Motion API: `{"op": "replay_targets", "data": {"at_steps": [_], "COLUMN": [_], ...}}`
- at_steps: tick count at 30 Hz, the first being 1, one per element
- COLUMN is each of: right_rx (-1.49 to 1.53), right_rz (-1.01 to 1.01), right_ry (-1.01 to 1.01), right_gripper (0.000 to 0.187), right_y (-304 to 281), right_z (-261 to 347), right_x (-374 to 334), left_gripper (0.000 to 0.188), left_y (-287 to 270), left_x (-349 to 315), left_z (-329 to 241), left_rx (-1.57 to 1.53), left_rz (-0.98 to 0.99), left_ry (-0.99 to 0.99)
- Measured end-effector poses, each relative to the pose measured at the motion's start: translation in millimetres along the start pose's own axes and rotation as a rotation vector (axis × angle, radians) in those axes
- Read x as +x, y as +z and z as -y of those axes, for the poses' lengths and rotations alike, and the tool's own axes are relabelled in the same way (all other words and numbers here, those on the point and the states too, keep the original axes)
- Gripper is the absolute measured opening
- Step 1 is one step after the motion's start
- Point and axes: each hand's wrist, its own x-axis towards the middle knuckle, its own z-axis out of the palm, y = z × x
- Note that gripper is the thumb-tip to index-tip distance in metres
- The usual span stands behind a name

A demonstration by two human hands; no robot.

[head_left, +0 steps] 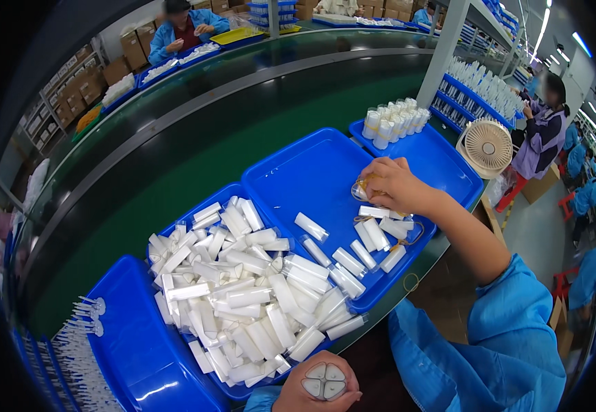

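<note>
My left hand (292, 393) is closed around a bundle of white pieces (324, 382), held end-on at the lower edge, so several wedge-shaped ends show side by side. Over the middle blue tray (298, 172), my right hand (395, 185) has its fingers pinched together on a yellowish rubber band (361, 187). Just below that hand lie a few white pieces in clear sleeves (375, 233) with more bands around them. A large heap of the same sleeved white pieces (243, 295) fills the tray nearest my left hand.
Banded bundles (395, 122) stand upright in the right-hand blue tray (442, 161). Another blue tray (140, 343) and stacked racks of thin white parts (82, 336) are at the left. Beyond runs a green conveyor belt (195, 147). A fan (487, 149) and co-workers are farther off.
</note>
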Motion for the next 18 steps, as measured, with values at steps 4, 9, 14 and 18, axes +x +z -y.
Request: {"op": "replay_targets", "data": {"at_steps": [4,9,14,18], "right_rx": [0.101,0.699,0.837,0.966], "right_rz": [-0.078,-0.119,-0.059,0.041], "right_ry": [0.081,0.206,0.048,-0.169], "right_gripper": [0.01,0.009,0.01,0.008], "right_y": [-4.2,-25.7,-49.0,-50.6], "right_z": [14.7,33.6,92.8,141.5], "right_x": [4.1,15.4,20.7,11.0], "left_gripper": [0.035,0.033,0.029,0.026], "left_y": [6.8,8.3,3.8,7.4], "left_x": [0.7,-3.4,-1.8,5.6], "left_z": [-9.6,-4.2,4.9,-5.7], "left_rx": [0.051,0.342,0.228,0.238], "left_rz": [-0.12,-0.339,-0.477,-0.549], "left_ry": [0.07,0.128,0.311,0.403]}}
